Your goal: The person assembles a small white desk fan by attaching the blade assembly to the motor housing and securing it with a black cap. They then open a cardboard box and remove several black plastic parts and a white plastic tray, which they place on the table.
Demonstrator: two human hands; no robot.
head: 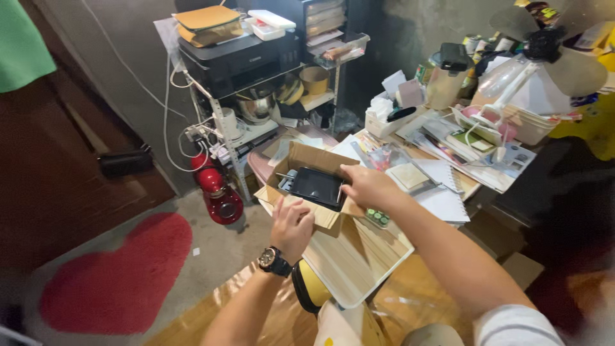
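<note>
An open brown cardboard box (301, 159) sits at the corner of a cluttered desk. A black tablet-like device (316, 186) lies tilted in its mouth. My right hand (366, 186) pinches the device's right edge. Lower down, my left hand (291, 227), with a wristwatch on its wrist, grips the box's front flap. Under the box a pale wooden board (359, 256) juts toward me.
A red stand mixer (216, 192) stands on the floor left of the box, beside a wire shelf carrying a black printer (237, 57). Notebooks (442, 192), papers, a tissue box and a desk fan (544, 57) crowd the desk. A red heart-shaped rug (115, 275) lies at the lower left.
</note>
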